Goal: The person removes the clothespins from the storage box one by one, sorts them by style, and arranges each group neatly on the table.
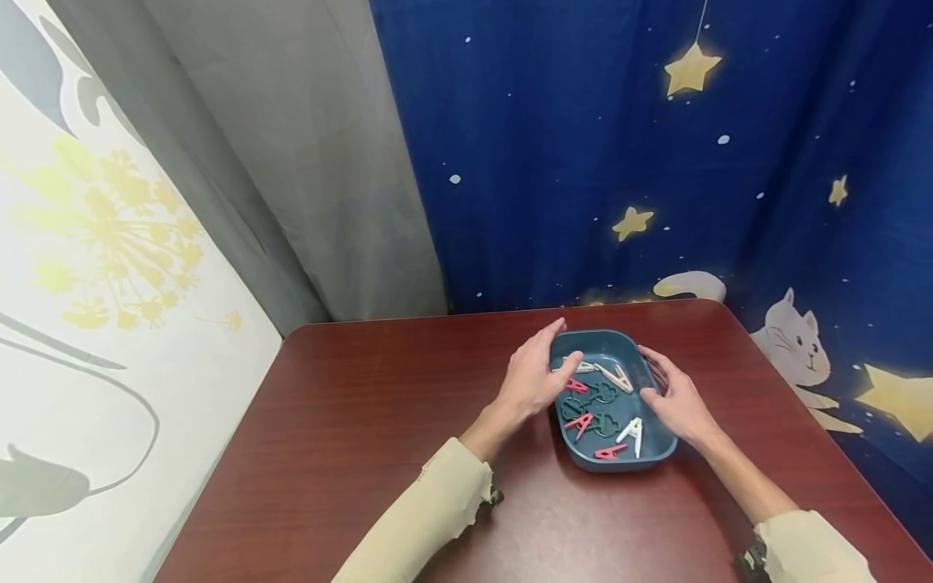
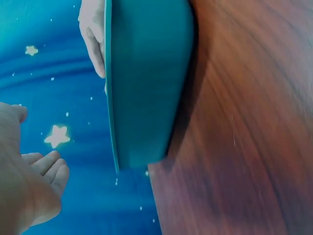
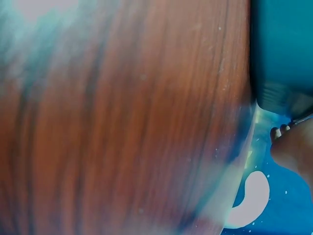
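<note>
A dark teal plastic bin (image 1: 618,465) stands on the table and holds small clips. Inside lie white clips (image 1: 631,436), pink clips (image 1: 611,452) and dark green ring-shaped clips (image 1: 605,424). My left hand (image 1: 530,374) is at the bin's left side, its fingers extended and the thumb above the rim. In the left wrist view a gap shows between this hand (image 2: 27,176) and the bin's wall (image 2: 146,83). My right hand (image 1: 678,401) grips the right rim, thumb at the inner edge and fingers along the outer wall. Its curled fingertips (image 3: 279,131) show beside the bin's corner in the right wrist view.
The reddish-brown wooden table (image 1: 379,421) extends left and in front of the bin. A blue star-patterned curtain (image 1: 547,162) and a grey curtain (image 1: 313,162) hang behind the table's far edge. A white patterned wall (image 1: 109,389) is at the left.
</note>
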Demonstrator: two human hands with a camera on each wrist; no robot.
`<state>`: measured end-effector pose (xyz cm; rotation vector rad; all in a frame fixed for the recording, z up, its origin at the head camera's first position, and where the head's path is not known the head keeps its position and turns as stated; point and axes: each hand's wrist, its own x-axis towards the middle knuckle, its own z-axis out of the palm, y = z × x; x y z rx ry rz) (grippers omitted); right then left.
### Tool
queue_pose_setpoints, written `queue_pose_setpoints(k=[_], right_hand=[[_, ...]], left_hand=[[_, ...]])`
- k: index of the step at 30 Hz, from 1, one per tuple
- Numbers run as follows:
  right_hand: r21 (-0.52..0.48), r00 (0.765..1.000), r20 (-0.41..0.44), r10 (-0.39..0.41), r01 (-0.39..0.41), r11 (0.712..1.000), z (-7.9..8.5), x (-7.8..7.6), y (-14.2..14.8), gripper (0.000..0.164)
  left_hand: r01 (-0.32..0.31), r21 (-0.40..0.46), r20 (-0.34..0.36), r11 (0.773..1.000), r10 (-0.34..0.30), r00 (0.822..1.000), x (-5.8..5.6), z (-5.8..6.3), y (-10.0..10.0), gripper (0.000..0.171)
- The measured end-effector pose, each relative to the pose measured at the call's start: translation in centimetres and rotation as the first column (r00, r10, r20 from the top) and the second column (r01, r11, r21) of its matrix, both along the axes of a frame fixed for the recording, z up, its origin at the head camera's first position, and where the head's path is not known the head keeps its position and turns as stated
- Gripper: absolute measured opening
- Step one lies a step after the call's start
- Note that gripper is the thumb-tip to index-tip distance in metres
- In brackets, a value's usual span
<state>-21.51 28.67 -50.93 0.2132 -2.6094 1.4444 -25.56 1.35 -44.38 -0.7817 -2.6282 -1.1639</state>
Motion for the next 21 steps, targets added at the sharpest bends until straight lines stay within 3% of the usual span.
queue_pose_setpoints(k=[13, 21], right_hand=[[-0.027, 0.999, -0.037, 0.001, -0.002, 1.000, -0.3, -0.1, -0.3, 0.070], [-0.032, 0.999, -0.050, -0.003, 0.001, 0.999, -0.4, 0.0, -0.1, 0.070]], left_hand=[[0.042, 0.027, 0.045, 0.999, -0.043, 0.998, 1.2, -1.3, 2.8, 0.058], [0.092, 0.051, 0.152, 0.994, -0.099, 0.983, 2.2, -2.0, 4.6, 0.056]])
